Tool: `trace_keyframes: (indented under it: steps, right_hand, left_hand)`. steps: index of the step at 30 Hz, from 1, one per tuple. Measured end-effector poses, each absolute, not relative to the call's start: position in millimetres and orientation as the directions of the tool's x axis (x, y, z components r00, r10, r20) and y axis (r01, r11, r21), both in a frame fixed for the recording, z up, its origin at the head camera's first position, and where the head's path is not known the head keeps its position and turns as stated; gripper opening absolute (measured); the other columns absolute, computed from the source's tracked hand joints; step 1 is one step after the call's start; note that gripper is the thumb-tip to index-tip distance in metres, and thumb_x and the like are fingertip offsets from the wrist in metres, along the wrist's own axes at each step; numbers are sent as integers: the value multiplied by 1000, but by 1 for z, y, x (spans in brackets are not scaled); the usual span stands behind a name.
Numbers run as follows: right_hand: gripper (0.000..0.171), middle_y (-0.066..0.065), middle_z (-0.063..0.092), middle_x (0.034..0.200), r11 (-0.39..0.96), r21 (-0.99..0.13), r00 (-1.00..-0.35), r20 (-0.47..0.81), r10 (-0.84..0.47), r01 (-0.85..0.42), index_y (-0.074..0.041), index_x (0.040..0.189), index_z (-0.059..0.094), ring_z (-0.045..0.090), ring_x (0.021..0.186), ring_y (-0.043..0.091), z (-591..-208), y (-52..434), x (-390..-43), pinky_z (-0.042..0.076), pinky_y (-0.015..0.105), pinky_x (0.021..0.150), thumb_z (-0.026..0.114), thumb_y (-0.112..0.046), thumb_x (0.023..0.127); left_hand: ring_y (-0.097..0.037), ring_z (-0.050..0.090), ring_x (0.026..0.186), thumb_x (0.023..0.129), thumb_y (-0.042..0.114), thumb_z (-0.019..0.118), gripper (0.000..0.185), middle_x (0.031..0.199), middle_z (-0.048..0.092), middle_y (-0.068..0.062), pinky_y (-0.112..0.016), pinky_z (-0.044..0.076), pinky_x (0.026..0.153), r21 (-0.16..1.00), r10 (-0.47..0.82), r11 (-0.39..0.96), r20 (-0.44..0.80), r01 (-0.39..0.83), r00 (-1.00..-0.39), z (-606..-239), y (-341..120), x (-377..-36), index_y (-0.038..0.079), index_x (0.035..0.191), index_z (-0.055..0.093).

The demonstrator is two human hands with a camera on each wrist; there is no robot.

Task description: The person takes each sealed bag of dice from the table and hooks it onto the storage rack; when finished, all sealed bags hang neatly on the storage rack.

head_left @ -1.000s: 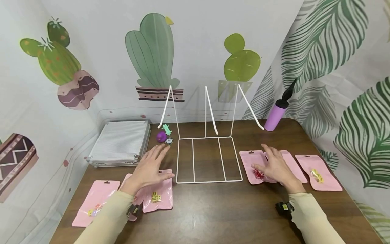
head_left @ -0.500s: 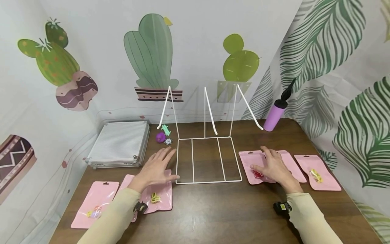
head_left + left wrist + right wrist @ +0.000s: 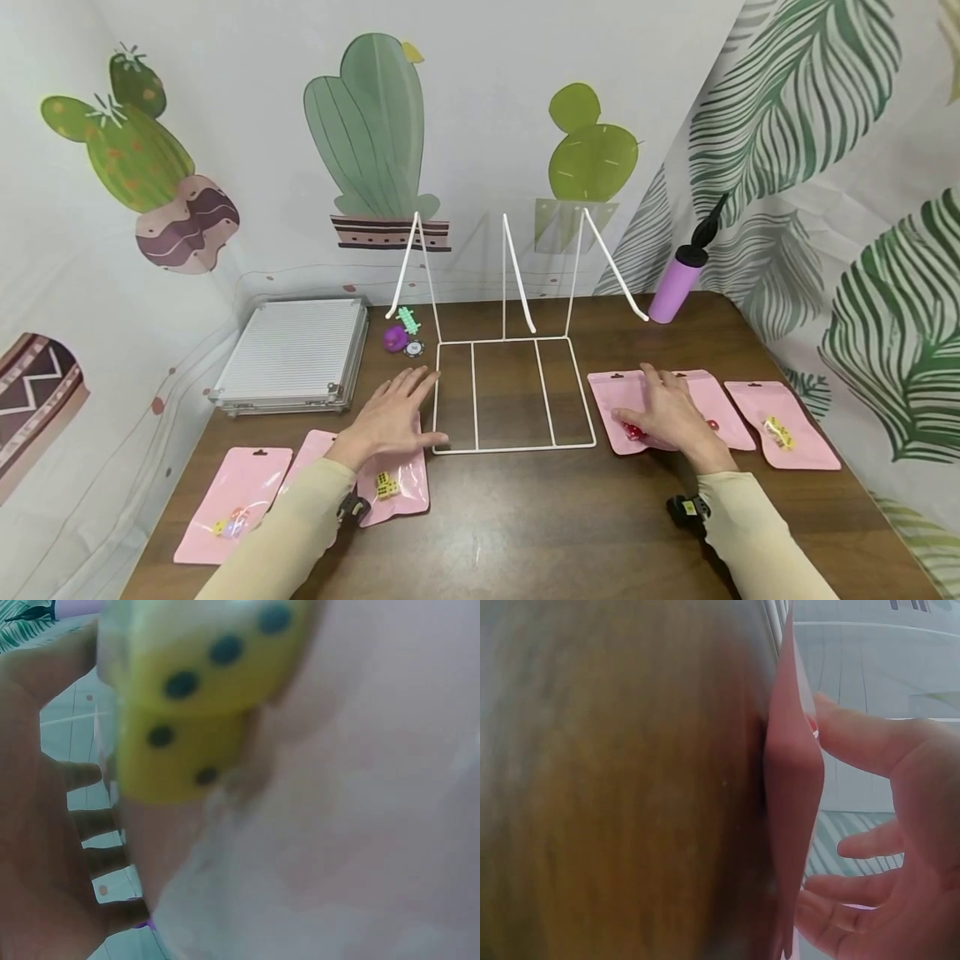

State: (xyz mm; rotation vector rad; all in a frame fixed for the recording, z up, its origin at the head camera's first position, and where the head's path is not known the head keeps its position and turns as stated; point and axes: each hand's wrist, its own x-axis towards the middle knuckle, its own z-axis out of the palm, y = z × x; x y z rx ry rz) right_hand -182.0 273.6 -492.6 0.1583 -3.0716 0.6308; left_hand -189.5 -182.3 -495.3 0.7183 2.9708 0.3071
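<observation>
In the head view my left hand spreads, palm down, over a pink zip pouch with yellow dice behind its clear window. The left wrist view shows those dice very close, beside the spread fingers. On the right, my right hand lies over two overlapping pink pouches, fingers loosely bent. Its thumb is by the red dice of the inner pouch; the outer pouch is partly covered. In the right wrist view, thumb and fingertips reach the face of a pouch.
Between the hands stands a white wire rack with three hooked arms. Other pink pouches lie at far left and far right. Behind are a silver case, a purple ball-like toy, a poker chip and a purple pump.
My left hand has moved a little right, its thumb now at the rack's left front corner. My right hand has shifted slightly left and settled lower over the pouches.
</observation>
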Motion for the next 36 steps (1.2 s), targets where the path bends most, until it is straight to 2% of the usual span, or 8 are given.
trace_keyframes:
  steps: [8, 19, 28, 36]
  right_hand:
    - [104, 45, 36, 134, 922, -378, -995, -5, -96, -87, 13, 143, 29, 31, 126, 62, -493, 272, -184, 31, 72, 101, 76, -52, 77]
    - [109, 47, 35, 133, 929, -366, -996, -48, -70, -48, 19, 142, 24, 33, 126, 58, -495, 269, -185, 32, 67, 105, 75, -52, 77]
    - [114, 45, 37, 125, 924, -381, -995, -92, -45, -6, 19, 143, 22, 49, 110, 57, -497, 271, -186, 44, 65, 92, 75, -55, 75]
    - [114, 40, 36, 122, 910, -415, -996, -80, -37, 0, 18, 143, 22, 55, 99, 53, -500, 271, -186, 47, 63, 88, 77, -54, 74]
  left_hand:
    - [-37, 24, 146, 72, 78, 60, 109, 160, 25, -13, -62, 25, 113, 199, 446, 880, -39, 431, -894, -497, -182, -191, 20, 156, 23]
    - [-37, 23, 147, 70, 79, 62, 111, 160, 25, -12, -62, 26, 113, 192, 438, 887, -61, 420, -897, -500, -182, -190, 19, 156, 24]
    - [-36, 24, 147, 70, 77, 64, 113, 159, 27, -13, -61, 26, 114, 167, 430, 896, -89, 412, -899, -499, -179, -189, 14, 155, 25]
    - [-37, 24, 146, 70, 76, 64, 112, 159, 28, -14, -61, 26, 114, 143, 428, 899, -95, 413, -899, -499, -179, -189, 12, 154, 27]
